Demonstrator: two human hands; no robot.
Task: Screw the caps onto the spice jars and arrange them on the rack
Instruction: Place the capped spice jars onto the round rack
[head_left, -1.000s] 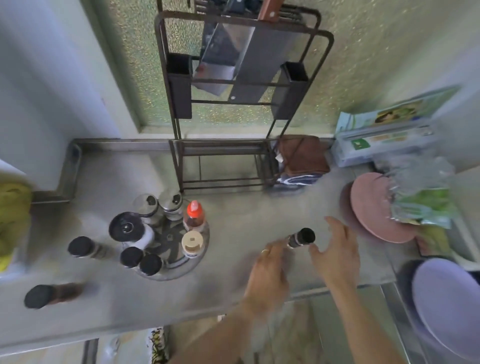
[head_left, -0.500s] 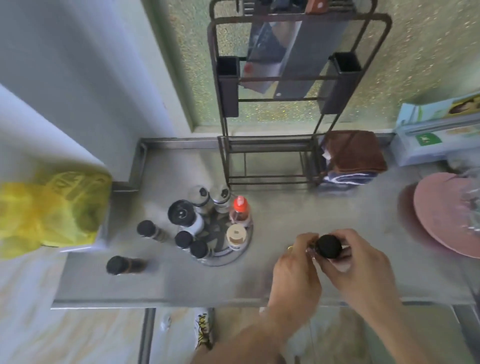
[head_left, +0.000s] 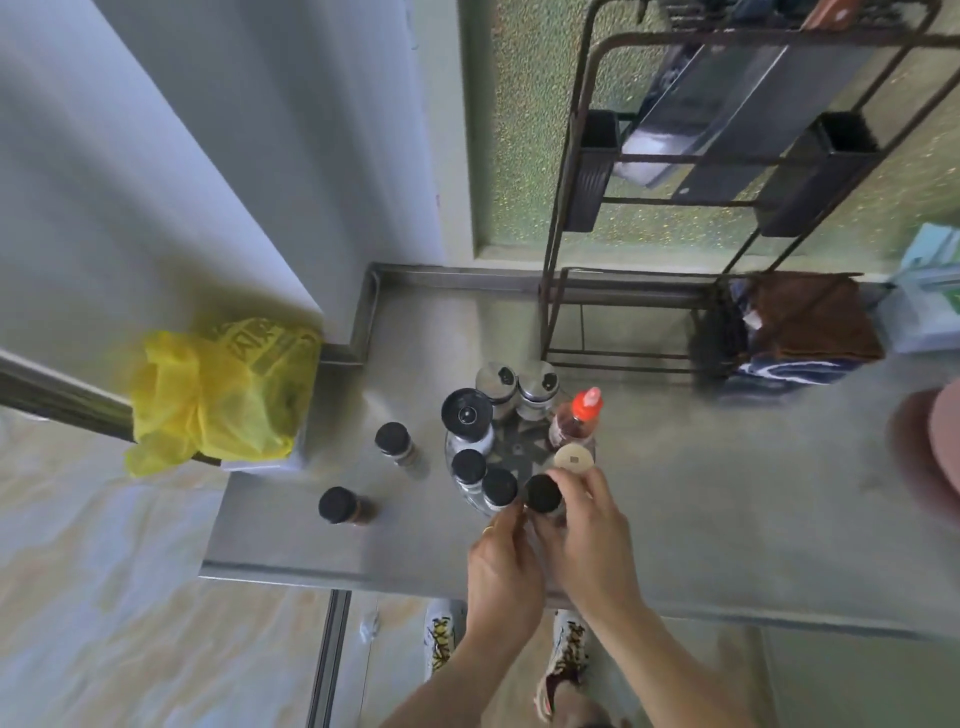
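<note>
A round metal spice rack (head_left: 519, 449) stands on the steel counter (head_left: 701, 493), holding several capped jars, a red-tipped bottle (head_left: 579, 421) and a cream-lidded jar (head_left: 573, 460). A black-capped spice jar (head_left: 543, 493) sits at the rack's front edge. My right hand (head_left: 587, 535) grips it from the right. My left hand (head_left: 501, 561) touches its lower left side with fingers curled. Two more black-capped jars stand on the counter to the left: one (head_left: 395, 441) beside the rack, one (head_left: 340, 506) nearer the front edge.
A tall dark wire shelf (head_left: 558, 234) stands behind the rack against the window. A brown folded cloth (head_left: 815, 317) lies at its right foot. A yellow plastic bag (head_left: 218, 389) hangs at the counter's left end. A pink plate (head_left: 940, 441) is at the far right.
Both hands carried the black-capped jar leftward from the counter's middle to the front edge of the round rack. The view has also shifted left.
</note>
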